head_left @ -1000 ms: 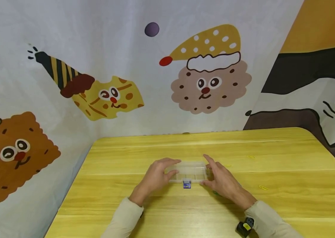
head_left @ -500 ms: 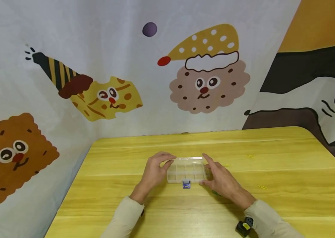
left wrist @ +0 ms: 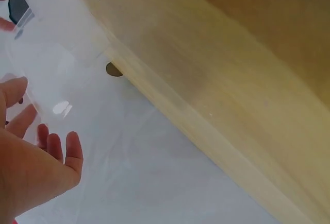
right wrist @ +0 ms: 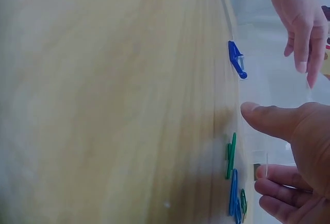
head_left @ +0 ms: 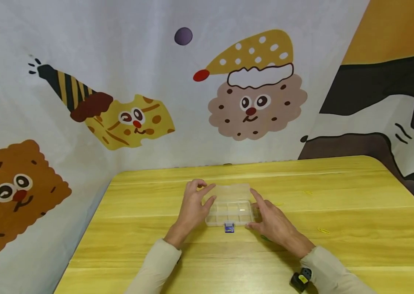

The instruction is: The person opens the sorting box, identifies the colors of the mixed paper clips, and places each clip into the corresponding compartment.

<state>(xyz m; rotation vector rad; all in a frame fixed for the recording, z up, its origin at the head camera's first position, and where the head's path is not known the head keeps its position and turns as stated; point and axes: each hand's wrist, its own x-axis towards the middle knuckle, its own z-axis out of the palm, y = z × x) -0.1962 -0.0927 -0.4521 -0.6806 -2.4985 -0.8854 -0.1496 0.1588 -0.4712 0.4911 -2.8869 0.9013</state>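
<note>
A clear plastic compartment box (head_left: 223,219) sits on the table, its lid (head_left: 232,192) swung up and back. A blue latch (head_left: 229,228) sticks out from the near edge. My right hand (head_left: 277,222) grips the box's right end, thumb at the near corner and fingers by the far side. At the lid's left edge is my left hand (head_left: 192,204), index finger extended and thumb apart from it. The left wrist view shows that hand beside the see-through lid (left wrist: 56,74), its other fingers loosely bent. No small items can be made out inside the compartments.
Yellow paper clips (head_left: 323,230) lie scattered right of the box on the wooden table (head_left: 137,245). Green paper clips (right wrist: 231,154) and a blue paper clip (right wrist: 233,193) lie close to my right hand. A printed cloth (head_left: 148,49) hangs behind the table.
The lid has swung up and away from me, uncovering the compartments. My left hand has moved farther back with it; my right hand has stayed at the box's right end.
</note>
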